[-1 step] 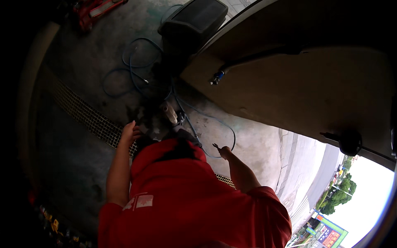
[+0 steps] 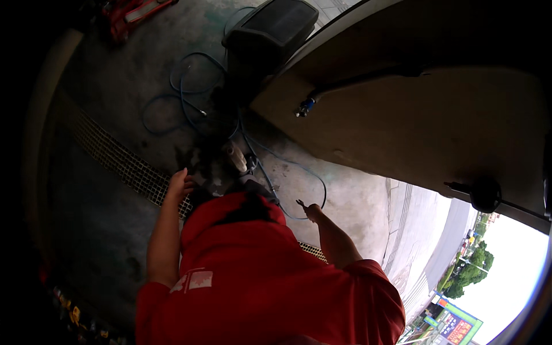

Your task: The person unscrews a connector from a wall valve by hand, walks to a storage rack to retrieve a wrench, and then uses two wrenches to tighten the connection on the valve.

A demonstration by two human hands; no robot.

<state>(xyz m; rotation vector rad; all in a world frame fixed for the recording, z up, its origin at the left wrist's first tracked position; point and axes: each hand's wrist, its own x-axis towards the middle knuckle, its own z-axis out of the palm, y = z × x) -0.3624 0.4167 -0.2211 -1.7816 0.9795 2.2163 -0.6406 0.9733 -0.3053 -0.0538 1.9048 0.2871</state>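
Two bare hands (image 2: 181,185) (image 2: 314,213), one fork-ended tool (image 2: 301,204), one red floor jack (image 2: 127,18) at eleven o'clock, one signboard (image 2: 457,328) at four.

Hose (image 2: 182,96) on floor (image 2: 356,207) ahead, grating (image 2: 129,165) crossing beneath person (image 2: 259,276), wall (image 2: 425,121) to right, boxy unit (image 2: 276,23) by wall's far end, jack (image 2: 129,18) front left

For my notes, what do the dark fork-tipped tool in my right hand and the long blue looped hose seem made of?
Dark fork-tipped tool in your right hand: probably metal, from its stiff, slim prongs; finish too small to judge. Long blue looped hose: perhaps smooth rubber or plastic, lying in loose, even curves.
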